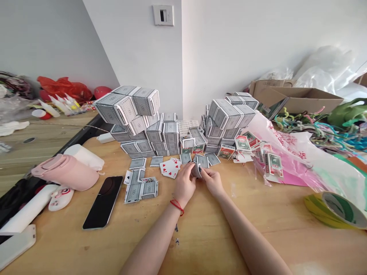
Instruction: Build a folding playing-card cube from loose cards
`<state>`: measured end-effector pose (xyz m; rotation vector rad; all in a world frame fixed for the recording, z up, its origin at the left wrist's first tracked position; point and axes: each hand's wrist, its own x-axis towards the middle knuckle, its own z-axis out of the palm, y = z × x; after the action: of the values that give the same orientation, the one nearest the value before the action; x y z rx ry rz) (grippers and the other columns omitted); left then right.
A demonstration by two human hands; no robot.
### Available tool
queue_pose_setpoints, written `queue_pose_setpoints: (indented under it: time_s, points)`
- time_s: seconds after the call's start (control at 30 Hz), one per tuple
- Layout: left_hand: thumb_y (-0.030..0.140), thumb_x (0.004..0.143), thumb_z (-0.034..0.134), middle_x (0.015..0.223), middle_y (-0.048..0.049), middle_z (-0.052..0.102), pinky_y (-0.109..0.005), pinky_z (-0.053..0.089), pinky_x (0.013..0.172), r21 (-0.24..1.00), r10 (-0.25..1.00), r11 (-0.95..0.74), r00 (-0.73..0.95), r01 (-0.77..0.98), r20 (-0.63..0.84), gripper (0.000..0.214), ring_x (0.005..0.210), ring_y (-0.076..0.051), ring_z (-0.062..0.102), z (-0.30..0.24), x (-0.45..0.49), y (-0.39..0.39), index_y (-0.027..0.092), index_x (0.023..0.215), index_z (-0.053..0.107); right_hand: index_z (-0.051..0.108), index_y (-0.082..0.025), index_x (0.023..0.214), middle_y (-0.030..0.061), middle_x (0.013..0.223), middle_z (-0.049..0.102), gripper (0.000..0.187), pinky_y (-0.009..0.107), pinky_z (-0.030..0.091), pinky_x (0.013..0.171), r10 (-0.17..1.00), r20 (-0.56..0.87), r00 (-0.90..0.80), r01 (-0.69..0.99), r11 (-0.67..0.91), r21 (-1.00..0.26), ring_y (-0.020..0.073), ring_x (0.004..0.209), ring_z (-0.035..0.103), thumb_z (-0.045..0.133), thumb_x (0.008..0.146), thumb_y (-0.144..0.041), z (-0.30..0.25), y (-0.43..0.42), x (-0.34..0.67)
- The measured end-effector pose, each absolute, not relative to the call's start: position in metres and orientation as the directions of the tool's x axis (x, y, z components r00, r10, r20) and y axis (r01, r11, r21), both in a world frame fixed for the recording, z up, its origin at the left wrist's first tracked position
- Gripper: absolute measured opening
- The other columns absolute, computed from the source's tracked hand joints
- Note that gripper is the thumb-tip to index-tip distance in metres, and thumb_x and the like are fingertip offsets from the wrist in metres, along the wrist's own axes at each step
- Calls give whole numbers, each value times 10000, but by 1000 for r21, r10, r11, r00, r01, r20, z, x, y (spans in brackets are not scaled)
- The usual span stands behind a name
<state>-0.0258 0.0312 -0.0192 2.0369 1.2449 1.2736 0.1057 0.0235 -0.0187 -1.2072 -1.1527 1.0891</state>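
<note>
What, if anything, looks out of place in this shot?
The top boxes of playing cards on the left pile sit tilted and overhang those below, so they look unstable. Cards showing hearts lie face up among face-down cards, beside the left hand and right hand holding a small stack of cards.

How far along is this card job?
Done, it seems: grey-backed card packs stand stacked in two piles at the back. In hand: the left hand and right hand hold a small deck of cards. Left: loose cards lie spread on the wooden table, some face up.
</note>
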Motion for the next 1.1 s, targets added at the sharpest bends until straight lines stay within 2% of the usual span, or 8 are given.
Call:
queue_pose_setpoints:
  time_s: [0.33, 0.43, 0.53, 0.63, 0.83, 0.93, 1.03, 1.1]
  points:
    - [-36, 689, 477, 1245, -55, 532, -437, 372, 1030, 694, 827, -561, 264, 453, 496, 597, 1200, -216, 452, -16, -23, 33, 239, 1220, 471, 654, -151, 596, 5, 520, 567, 381, 248, 414, 545, 932, 180, 314, 352, 62, -934, 181, 601, 559, 514, 761, -465, -23, 22, 108]
    - [-29, 696, 477, 1260, -54, 516, -428, 361, 1041, 714, 845, -530, 217, 457, 488, 602, 1207, -213, 442, -15, -24, 34, 243, 1232, 462, 664, -147, 643, 13, 552, 600, 396, 257, 426, 549, 945, 167, 280, 303, 78, -950, 176, 579, 559, 485, 786, -470, -22, 21, 107]
    - [-11, 703, 490, 1263, -59, 509, -435, 373, 1027, 741, 864, -493, 156, 457, 479, 597, 1195, -227, 452, -14, -25, 37, 250, 1239, 460, 690, -170, 869, 42, 755, 685, 336, 301, 475, 642, 962, 170, 211, 184, 132, -974, 220, 714, 613, 532, 768, -449, -22, 19, 103]
    - [2, 706, 503, 1246, -58, 522, -440, 382, 1016, 749, 869, -482, 139, 455, 475, 584, 1175, -237, 467, -15, -26, 38, 253, 1232, 471, 652, -225, 1052, 45, 920, 699, 366, 332, 492, 693, 959, 187, 214, 200, 145, -969, 239, 775, 634, 588, 734, -393, -24, 15, 98]
    - [6, 705, 502, 1256, -59, 521, -446, 356, 1034, 739, 864, -495, 164, 457, 477, 586, 1191, -236, 451, -16, -26, 36, 248, 1238, 476, 689, -234, 946, 44, 784, 706, 265, 326, 475, 648, 943, 227, 244, 359, 130, -924, 228, 675, 619, 556, 748, -349, -26, 13, 96]
    - [17, 708, 501, 1251, -52, 528, -462, 336, 1040, 741, 852, -524, 247, 421, 462, 565, 1204, -234, 432, -11, -27, 36, 254, 1221, 496, 656, -193, 826, 36, 691, 668, 235, 303, 467, 615, 951, 182, 249, 291, 105, -951, 201, 642, 594, 559, 741, -390, -23, 17, 100]
    - [73, 720, 530, 1266, -44, 514, -448, 318, 1045, 779, 828, -546, 343, 308, 445, 504, 1210, -231, 421, -5, -26, 36, 264, 1186, 524, 573, -182, 869, 13, 623, 624, 309, 275, 456, 530, 971, 63, 232, 47, 54, -997, 167, 553, 568, 571, 732, -458, -19, 21, 103]
    - [141, 764, 517, 1282, -56, 492, -403, 361, 1008, 858, 870, -468, 281, 213, 405, 472, 1194, -217, 439, -4, -25, 37, 252, 1221, 479, 511, -203, 946, 3, 628, 623, 359, 268, 449, 484, 987, 7, 162, -125, 27, -992, 155, 498, 563, 576, 731, -483, -17, 21, 102]
